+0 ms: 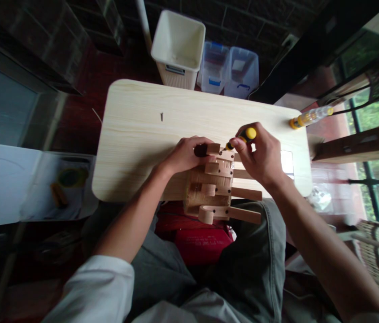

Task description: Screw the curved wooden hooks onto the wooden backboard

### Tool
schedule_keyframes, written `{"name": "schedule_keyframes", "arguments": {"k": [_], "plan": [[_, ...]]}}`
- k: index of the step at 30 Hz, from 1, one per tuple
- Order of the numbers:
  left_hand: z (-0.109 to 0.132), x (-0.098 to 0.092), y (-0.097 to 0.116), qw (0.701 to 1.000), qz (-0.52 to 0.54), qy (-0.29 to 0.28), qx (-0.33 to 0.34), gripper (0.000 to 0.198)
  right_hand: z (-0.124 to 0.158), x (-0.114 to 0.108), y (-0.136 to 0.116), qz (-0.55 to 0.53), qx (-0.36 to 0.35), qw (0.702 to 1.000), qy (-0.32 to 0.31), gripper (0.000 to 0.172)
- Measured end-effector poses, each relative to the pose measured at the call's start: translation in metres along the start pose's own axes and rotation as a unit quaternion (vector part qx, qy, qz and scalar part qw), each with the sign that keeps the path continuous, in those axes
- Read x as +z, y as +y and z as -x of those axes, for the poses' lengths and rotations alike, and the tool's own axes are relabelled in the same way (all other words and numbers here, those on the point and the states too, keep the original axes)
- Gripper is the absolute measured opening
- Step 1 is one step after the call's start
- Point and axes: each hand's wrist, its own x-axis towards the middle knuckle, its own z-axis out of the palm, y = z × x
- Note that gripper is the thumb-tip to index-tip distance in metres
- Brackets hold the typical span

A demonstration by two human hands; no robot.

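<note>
A tan block-shaped piece (194,193), seemingly wrapped in clear tape, lies at the table's near edge. Several light-brown strips (223,192) cross it, each fixed with dark screw heads and curled at the left end. My right hand (259,154) grips a yellow-and-black screwdriver (250,133), its tip down at the farthest strip. Around that strip's left end my left hand (189,154) is closed, thumb and fingers against it. The strips' right ends stick out past the block, partly hidden under my right hand.
A small dark screw (161,117) lies on the pale wooden table (135,134). At the right edge lies a clear bottle-like item with a yellow end (310,117). A cream bin (177,42) and clear plastic boxes (243,72) stand behind the table.
</note>
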Motion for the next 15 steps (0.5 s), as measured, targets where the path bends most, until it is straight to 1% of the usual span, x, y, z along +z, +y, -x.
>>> {"name": "schedule_keyframes", "arguments": {"k": [8, 15], "plan": [[-0.0013, -0.0022, 0.0038, 1.0, 0.008, -0.008, -0.004, 0.032, 0.0026, 0.0006, 0.0028, 0.01, 0.005, 1.0, -0.026, 0.039], [-0.0079, -0.0056, 0.0048, 0.998, 0.034, -0.043, -0.006, 0.037, 0.0031, -0.0018, 0.0007, 0.019, 0.004, 0.999, -0.04, 0.039]]}}
